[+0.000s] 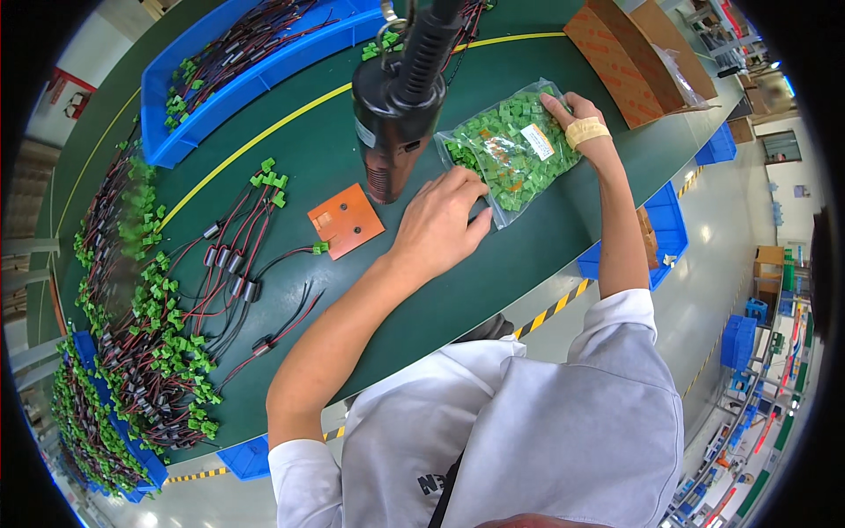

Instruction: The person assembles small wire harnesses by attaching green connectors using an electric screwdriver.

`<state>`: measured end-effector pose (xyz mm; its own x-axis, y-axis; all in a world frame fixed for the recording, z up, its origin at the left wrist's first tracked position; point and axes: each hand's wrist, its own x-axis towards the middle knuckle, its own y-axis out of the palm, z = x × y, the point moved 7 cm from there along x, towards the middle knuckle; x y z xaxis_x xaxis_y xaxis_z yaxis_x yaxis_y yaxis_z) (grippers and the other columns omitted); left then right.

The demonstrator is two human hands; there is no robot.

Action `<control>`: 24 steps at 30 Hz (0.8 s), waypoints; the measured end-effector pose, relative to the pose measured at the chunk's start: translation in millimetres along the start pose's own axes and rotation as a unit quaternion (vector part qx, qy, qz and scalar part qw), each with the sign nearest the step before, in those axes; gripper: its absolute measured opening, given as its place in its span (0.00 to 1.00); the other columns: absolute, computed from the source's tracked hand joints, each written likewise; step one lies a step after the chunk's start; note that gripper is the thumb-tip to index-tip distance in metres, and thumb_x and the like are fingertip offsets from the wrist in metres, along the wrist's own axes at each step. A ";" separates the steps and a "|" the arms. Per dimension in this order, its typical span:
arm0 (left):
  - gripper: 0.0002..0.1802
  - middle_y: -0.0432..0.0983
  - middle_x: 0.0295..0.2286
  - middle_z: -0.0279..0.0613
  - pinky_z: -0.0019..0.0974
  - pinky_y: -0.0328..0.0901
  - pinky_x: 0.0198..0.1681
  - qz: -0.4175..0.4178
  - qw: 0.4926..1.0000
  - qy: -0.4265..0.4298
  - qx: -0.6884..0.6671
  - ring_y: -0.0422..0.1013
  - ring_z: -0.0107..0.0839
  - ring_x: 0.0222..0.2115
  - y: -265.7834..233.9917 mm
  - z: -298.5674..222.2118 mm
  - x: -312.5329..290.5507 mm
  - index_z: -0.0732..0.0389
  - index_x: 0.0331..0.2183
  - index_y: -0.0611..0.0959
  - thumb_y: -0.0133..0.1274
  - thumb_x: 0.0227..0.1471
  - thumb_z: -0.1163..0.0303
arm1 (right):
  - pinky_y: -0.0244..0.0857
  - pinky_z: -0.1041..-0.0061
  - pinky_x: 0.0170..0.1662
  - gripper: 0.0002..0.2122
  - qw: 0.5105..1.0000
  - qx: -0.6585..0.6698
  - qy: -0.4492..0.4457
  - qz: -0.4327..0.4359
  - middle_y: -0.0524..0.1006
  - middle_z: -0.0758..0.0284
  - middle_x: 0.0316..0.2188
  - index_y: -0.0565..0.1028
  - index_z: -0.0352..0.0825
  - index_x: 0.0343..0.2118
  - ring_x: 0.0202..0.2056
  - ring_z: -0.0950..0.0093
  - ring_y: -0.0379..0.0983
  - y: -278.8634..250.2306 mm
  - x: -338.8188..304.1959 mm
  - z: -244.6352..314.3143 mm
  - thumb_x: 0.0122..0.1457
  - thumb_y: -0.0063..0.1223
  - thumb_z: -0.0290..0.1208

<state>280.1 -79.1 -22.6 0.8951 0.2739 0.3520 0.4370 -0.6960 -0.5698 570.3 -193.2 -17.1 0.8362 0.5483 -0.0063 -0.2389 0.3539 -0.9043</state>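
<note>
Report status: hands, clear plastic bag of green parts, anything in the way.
Left hand at left edge of bag, right hand at its right end. Bag lying on dark green table. Black cylindrical tool hanging left of it, possible obstruction.

Between the left hand (443, 220) and right hand (578, 119), the bag (506, 151) is clear, glossy plastic film; the green connectors (518, 183) inside look like smooth plastic, the label (537, 141) like paper. Left of the grip, the orange block (339, 234) looks smooth, the hanging tool (396, 101) glossy. Beyond the right hand, the box (625, 70) is matt cardboard; beneath the grip, the tabletop (466, 299) has a smooth, soft sheen.
</note>
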 end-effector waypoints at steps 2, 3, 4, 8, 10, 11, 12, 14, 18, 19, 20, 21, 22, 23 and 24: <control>0.14 0.77 0.42 0.45 0.50 0.72 0.48 0.000 1.000 -0.021 -0.012 0.76 0.48 0.43 0.2 0.0 -1.4 0.66 0.42 0.85 0.63 0.54 0.69 | 0.70 0.60 0.43 0.28 0.998 -0.012 -0.040 -0.041 0.79 0.53 0.30 0.77 0.31 0.40 0.37 0.57 0.80 -4.5 -2.5 13.3 0.66 0.55 0.60; 0.16 0.77 0.42 0.45 0.48 0.72 0.47 0.000 0.999 -0.045 -0.021 0.77 0.46 0.41 1.0 1.7 -1.5 0.67 0.43 0.85 0.64 0.54 0.68 | 0.69 0.59 0.41 0.27 0.993 -0.025 -0.078 -0.082 0.79 0.52 0.29 0.75 0.31 0.38 0.36 0.55 0.79 -8.6 -5.5 22.3 0.67 0.55 0.58; 0.19 0.78 0.42 0.45 0.45 0.73 0.46 -0.001 0.997 -0.069 -0.030 0.77 0.45 0.39 1.5 5.2 -2.4 0.68 0.45 0.85 0.65 0.55 0.67 | 0.69 0.59 0.41 0.27 0.993 -0.025 -0.079 -0.082 0.79 0.52 0.29 0.75 0.31 0.38 0.36 0.55 0.79 -10.8 -9.9 31.8 0.67 0.55 0.58; 0.19 0.77 0.44 0.46 0.37 0.73 0.34 0.000 0.977 -0.150 -0.150 0.78 0.30 0.31 2.3 22.6 2.7 0.70 0.46 0.84 0.66 0.58 0.67 | 0.72 0.53 0.39 0.21 0.977 -0.065 -0.145 -0.145 0.82 0.55 0.28 0.74 0.31 0.41 0.34 0.49 0.80 -27.2 -26.0 82.1 0.72 0.51 0.51; 0.17 0.76 0.43 0.46 0.31 0.70 0.25 -0.030 0.847 -0.333 -0.413 0.76 0.26 0.26 14.9 37.4 -5.0 0.72 0.43 0.84 0.65 0.60 0.68 | 0.72 0.52 0.36 0.20 0.967 -0.068 -0.169 -0.177 0.82 0.56 0.25 0.73 0.32 0.41 0.32 0.50 0.80 -31.2 -30.9 96.5 0.71 0.51 0.50; 0.16 0.75 0.41 0.47 0.29 0.67 0.19 -0.015 0.835 -0.340 -0.433 0.76 0.28 0.23 20.3 42.7 -3.4 0.73 0.43 0.81 0.60 0.64 0.67 | 0.72 0.52 0.33 0.19 0.960 -0.078 -0.183 -0.197 0.81 0.59 0.23 0.73 0.35 0.40 0.29 0.51 0.80 -31.9 -29.3 100.1 0.72 0.50 0.50; 0.16 0.75 0.41 0.47 0.29 0.67 0.19 -0.017 0.835 -0.340 -0.432 0.76 0.28 0.23 19.1 43.9 -5.4 0.73 0.43 0.81 0.60 0.64 0.67 | 0.72 0.52 0.33 0.19 0.960 -0.076 -0.185 -0.198 0.81 0.59 0.23 0.73 0.35 0.40 0.29 0.51 0.80 -33.6 -25.9 103.9 0.72 0.50 0.50; 0.15 0.75 0.41 0.47 0.29 0.66 0.19 -0.008 0.822 -0.328 -0.465 0.78 0.29 0.23 14.4 34.6 -5.7 0.71 0.45 0.78 0.56 0.67 0.66 | 0.72 0.53 0.32 0.18 0.968 -0.059 -0.177 -0.166 0.82 0.61 0.23 0.74 0.38 0.41 0.30 0.52 0.80 -39.6 -20.6 108.1 0.72 0.49 0.51; 0.14 0.74 0.40 0.46 0.30 0.66 0.18 -0.014 0.827 -0.332 -0.454 0.79 0.30 0.24 11.0 31.6 -3.1 0.68 0.47 0.75 0.51 0.70 0.66 | 0.71 0.58 0.34 0.15 0.950 -0.146 -0.199 -0.192 0.81 0.64 0.24 0.76 0.41 0.42 0.29 0.57 0.80 -46.4 -22.2 130.1 0.73 0.49 0.49; 0.14 0.74 0.40 0.44 0.29 0.66 0.19 -0.021 0.841 -0.334 -0.425 0.77 0.28 0.23 6.6 28.6 -3.3 0.67 0.47 0.76 0.52 0.70 0.66 | 0.71 0.58 0.34 0.15 0.950 -0.145 -0.200 -0.191 0.81 0.64 0.24 0.76 0.41 0.42 0.29 0.57 0.80 -48.1 -22.7 134.0 0.73 0.49 0.49; 0.13 0.73 0.40 0.43 0.29 0.65 0.20 -0.028 0.854 -0.336 -0.397 0.75 0.25 0.22 3.2 27.4 -3.3 0.67 0.47 0.77 0.52 0.69 0.66 | 0.71 0.58 0.33 0.14 0.945 -0.111 -0.222 -0.211 0.81 0.64 0.24 0.77 0.41 0.42 0.29 0.57 0.80 -53.0 -26.3 139.3 0.73 0.49 0.48; 0.13 0.73 0.40 0.43 0.29 0.65 0.20 -0.029 0.854 -0.336 -0.396 0.75 0.25 0.22 8.1 34.4 -4.0 0.67 0.47 0.77 0.52 0.69 0.66 | 0.70 0.58 0.32 0.14 0.939 -0.078 -0.244 -0.229 0.81 0.63 0.24 0.77 0.41 0.42 0.29 0.57 0.79 -57.6 -29.0 143.4 0.73 0.49 0.47; 0.13 0.72 0.39 0.41 0.28 0.64 0.21 -0.062 0.901 -0.257 -0.345 0.73 0.23 0.22 6.0 39.4 -1.2 0.67 0.47 0.78 0.53 0.69 0.66 | 0.70 0.58 0.32 0.14 0.939 -0.078 -0.246 -0.228 0.81 0.63 0.24 0.77 0.41 0.42 0.29 0.57 0.79 -58.9 -29.6 146.9 0.73 0.49 0.47; 0.13 0.71 0.39 0.39 0.27 0.63 0.22 -0.092 0.937 -0.172 -0.288 0.70 0.20 0.21 -0.3 36.4 3.5 0.66 0.47 0.79 0.54 0.69 0.67 | 0.70 0.58 0.32 0.13 0.931 -0.102 -0.273 -0.220 0.80 0.63 0.23 0.77 0.41 0.42 0.28 0.58 0.79 -57.3 -29.0 152.4 0.73 0.50 0.46; 0.13 0.71 0.39 0.39 0.27 0.63 0.22 -0.092 0.938 -0.171 -0.288 0.70 0.20 0.21 3.8 40.2 1.1 0.66 0.47 0.79 0.54 0.69 0.67 | 0.70 0.59 0.31 0.12 0.922 -0.126 -0.299 -0.212 0.80 0.63 0.23 0.77 0.40 0.42 0.28 0.58 0.79 -55.7 -29.4 157.7 0.72 0.51 0.45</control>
<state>286.3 -54.8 -54.2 0.8283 0.5530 0.0898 0.5547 -0.8320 0.0071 481.2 -109.5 100.7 0.3883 0.7477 0.5387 0.2318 0.4865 -0.8424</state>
